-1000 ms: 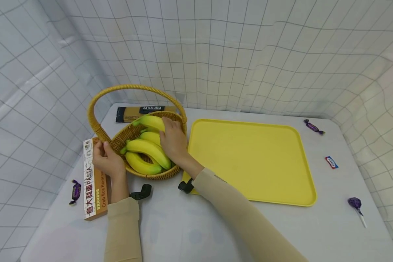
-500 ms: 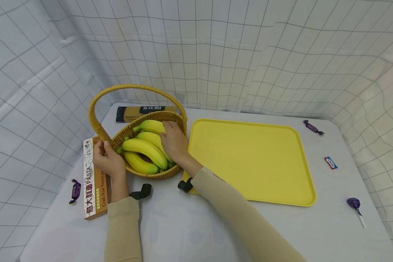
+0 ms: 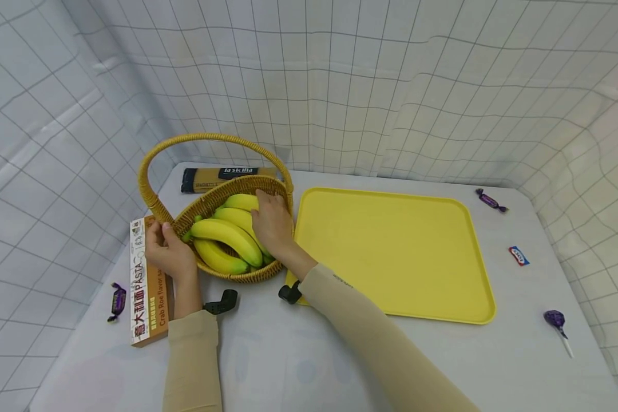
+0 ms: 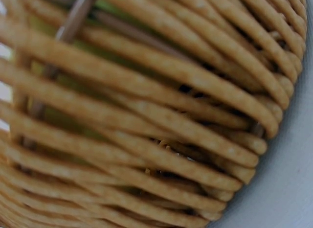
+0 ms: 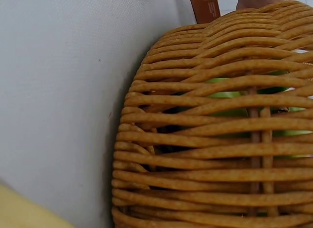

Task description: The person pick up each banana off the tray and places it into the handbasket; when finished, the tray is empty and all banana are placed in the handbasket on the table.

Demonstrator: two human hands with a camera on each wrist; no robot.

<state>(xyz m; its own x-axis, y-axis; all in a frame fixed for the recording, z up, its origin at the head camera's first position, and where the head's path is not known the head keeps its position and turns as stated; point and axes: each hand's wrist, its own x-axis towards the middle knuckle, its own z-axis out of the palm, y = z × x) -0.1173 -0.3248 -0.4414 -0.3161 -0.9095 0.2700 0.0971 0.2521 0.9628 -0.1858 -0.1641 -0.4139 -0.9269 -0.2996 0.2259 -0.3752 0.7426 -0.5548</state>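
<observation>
A woven wicker basket (image 3: 244,278) with a tall arched handle stands at the left of the table, several yellow bananas (image 3: 226,236) inside it. My left hand (image 3: 172,252) pinches the basket's left rim by the foot of the handle. Reaching over the right rim, my right hand (image 3: 275,226) has its thumb and fingers around the rearmost banana (image 3: 241,201); its fingertips are partly hidden. In the left wrist view the basket's wall (image 4: 146,101) fills most of the picture. The right wrist view shows the basket's wall (image 5: 220,140) from outside, with green showing through the gaps.
A yellow tray (image 3: 391,257) lies right of the basket. An orange-and-white pasta box (image 3: 146,286) is at the left, a spaghetti pack (image 3: 206,179) behind. Wrapped candies (image 3: 117,301) and a lollipop (image 3: 555,319) lie near the sides. White grid-lined sheeting (image 3: 350,86) surrounds the table.
The rearmost banana has sunk lower into the basket under my right hand, and the front bananas have shifted slightly left. My left hand has stayed at the rim.
</observation>
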